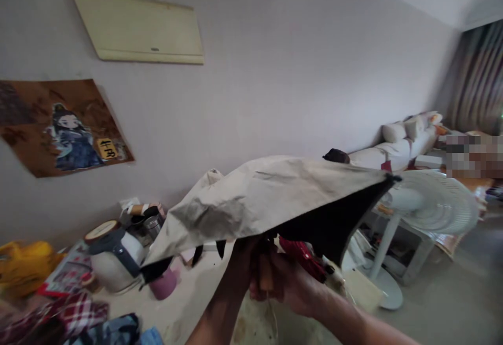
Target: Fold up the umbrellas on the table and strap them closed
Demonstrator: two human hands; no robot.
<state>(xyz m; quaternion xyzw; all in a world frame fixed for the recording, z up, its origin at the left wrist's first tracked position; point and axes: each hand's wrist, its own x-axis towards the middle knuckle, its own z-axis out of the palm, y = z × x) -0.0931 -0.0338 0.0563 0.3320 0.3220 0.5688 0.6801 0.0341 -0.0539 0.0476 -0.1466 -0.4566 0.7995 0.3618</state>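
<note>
- The right hand comes in from the lower right, its fingers curled tight round the tan handle of an umbrella.
- The left hand comes up from below and meets the right hand at the handle, touching it. Its fingers are in the shade under the cloth, so I cannot tell whether they close on anything.
- The umbrella spreads just above the grip, tilted. It is beige on the outside and black on the inside, and one rib tip points away to the right of the hands.
- A red thing sits just above the right hand under the black lining; it is too blurred to name.
- To the left of the grip and lower stands a pink cup, and beyond it a white kettle with a grey handle.
- Further left lie a yellow bag and, nearer the person, a checked cloth.
- To the right of the grip, past the umbrella's edge, stands a white fan on the floor.
- Far beyond the hands to the right are a pale sofa and a curtain.
- High above and left of the grip, a poster and an air conditioner hang on the wall.
</note>
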